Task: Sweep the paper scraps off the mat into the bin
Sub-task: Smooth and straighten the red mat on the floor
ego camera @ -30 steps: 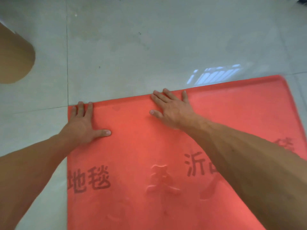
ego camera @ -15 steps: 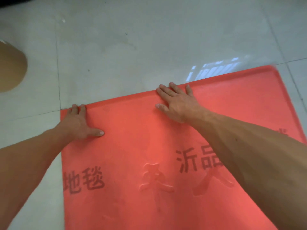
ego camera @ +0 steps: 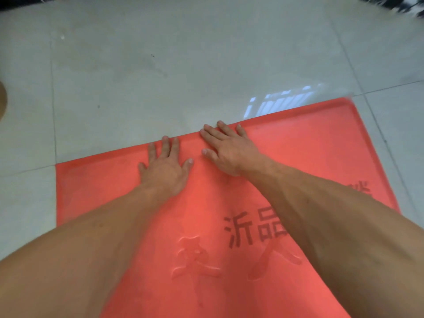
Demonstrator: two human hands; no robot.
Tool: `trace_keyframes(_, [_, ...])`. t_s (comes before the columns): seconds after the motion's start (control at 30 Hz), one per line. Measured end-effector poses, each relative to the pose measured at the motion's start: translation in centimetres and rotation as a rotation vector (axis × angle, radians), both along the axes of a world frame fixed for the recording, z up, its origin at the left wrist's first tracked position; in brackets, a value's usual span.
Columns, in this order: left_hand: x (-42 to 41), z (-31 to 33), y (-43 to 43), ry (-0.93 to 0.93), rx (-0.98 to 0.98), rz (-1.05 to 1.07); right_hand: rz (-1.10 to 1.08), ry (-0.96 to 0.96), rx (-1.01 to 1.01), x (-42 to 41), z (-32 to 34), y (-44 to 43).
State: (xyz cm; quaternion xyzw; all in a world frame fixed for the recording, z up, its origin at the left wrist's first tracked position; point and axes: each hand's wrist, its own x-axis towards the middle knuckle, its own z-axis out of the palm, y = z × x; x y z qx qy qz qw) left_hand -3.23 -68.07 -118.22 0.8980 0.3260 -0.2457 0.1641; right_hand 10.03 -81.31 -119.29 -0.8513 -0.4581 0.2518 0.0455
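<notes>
A red mat [ego camera: 309, 143] with dark printed characters and raised embossed shapes lies on the tiled floor. My left hand [ego camera: 166, 168] is flat on the mat near the middle of its far edge, fingers spread, holding nothing. My right hand [ego camera: 226, 149] is flat beside it, just to the right, fingertips at the far edge. The thumbs are a small gap apart. I see no paper scraps on the mat or floor. No bin shows in this view.
Pale grey floor tiles [ego camera: 183, 65] spread beyond the mat, with a window reflection [ego camera: 280, 102] near its far edge. A brown rounded object [ego camera: 2, 99] peeks in at the left border. Dark blurred things sit at the top right corner [ego camera: 401, 5].
My left hand has slid from the mat's far-left corner to its middle, ending next to my right hand. The right hand stays at the far edge. The brown object has drifted nearly out of view.
</notes>
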Motion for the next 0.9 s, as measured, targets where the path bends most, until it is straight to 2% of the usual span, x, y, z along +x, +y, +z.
trace_keyframes(0.53, [0.2, -0.8, 0.5, 0.0, 0.106, -0.061, -0.212, -0.096, -0.141, 9.0, 0.1, -10.7])
trace_keyframes(0.9, [0.4, -1.0, 0.6, 0.022, 0.152, -0.098, -0.564, -0.164, -0.256, 14.2, 0.5, -19.1])
